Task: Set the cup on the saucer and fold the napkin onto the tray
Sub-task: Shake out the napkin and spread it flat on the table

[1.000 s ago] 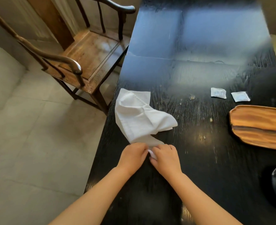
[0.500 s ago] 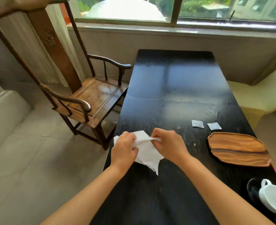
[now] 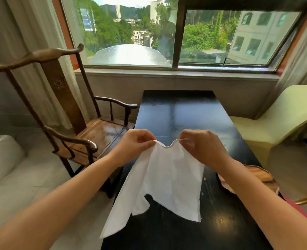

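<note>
A white cloth napkin (image 3: 165, 181) hangs in the air above the black table (image 3: 181, 112), its lower edge trailing near the tabletop. My left hand (image 3: 134, 144) pinches its top left corner and my right hand (image 3: 201, 147) pinches its top right corner, a short span of cloth sagging between them. The wooden tray (image 3: 257, 175) lies on the table at the right, mostly hidden behind my right forearm. Cup and saucer are out of view.
A dark wooden armchair (image 3: 80, 134) stands close to the table's left side. A pale yellow-green chair (image 3: 278, 120) stands at the right. A window sill (image 3: 176, 73) runs beyond the table's far end. Tiled floor lies at the left.
Both hands have lifted the napkin off the table and moved apart, spreading it out by its top corners. The view has tilted up, so the cup has left the frame.
</note>
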Demonstrator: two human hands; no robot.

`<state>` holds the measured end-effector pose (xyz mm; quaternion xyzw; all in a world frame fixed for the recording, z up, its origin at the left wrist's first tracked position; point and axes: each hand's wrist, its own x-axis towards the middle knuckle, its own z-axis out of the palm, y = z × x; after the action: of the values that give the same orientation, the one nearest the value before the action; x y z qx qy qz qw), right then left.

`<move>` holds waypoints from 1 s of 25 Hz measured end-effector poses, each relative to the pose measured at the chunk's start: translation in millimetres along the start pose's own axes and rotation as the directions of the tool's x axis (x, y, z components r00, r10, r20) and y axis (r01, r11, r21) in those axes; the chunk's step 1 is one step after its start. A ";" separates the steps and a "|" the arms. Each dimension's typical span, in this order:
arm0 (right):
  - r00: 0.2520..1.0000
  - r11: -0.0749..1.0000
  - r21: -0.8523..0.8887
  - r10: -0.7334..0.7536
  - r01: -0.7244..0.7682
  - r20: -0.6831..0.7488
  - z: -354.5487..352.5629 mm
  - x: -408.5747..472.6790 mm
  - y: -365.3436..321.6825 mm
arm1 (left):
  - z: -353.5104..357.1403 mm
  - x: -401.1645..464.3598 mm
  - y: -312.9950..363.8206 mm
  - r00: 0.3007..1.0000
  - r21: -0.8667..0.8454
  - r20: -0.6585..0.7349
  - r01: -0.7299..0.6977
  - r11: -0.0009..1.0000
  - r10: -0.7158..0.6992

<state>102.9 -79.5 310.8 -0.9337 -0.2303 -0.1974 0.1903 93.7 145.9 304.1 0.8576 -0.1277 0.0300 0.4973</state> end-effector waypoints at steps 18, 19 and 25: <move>0.976 0.983 -0.056 0.181 -0.176 0.121 -81.8 36.5 104.6 | -32.7 57.1 -51.9 0.998 0.582 0.028 0.027 0.813 -0.053; 0.972 0.978 -0.072 0.201 -0.194 0.117 -83.2 41.3 111.1 | -35.9 70.3 -43.5 1.000 0.575 -0.018 0.013 0.818 -0.003; 0.963 0.970 -0.027 0.236 -0.241 -0.131 -92.4 53.9 126.3 | -60.2 114.1 2.0 0.912 0.637 -0.195 -0.162 0.753 0.361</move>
<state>184.7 -205.3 380.5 -0.9441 -0.0993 -0.2367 0.2069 207.9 175.2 356.5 0.9291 -0.1526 0.2719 0.1990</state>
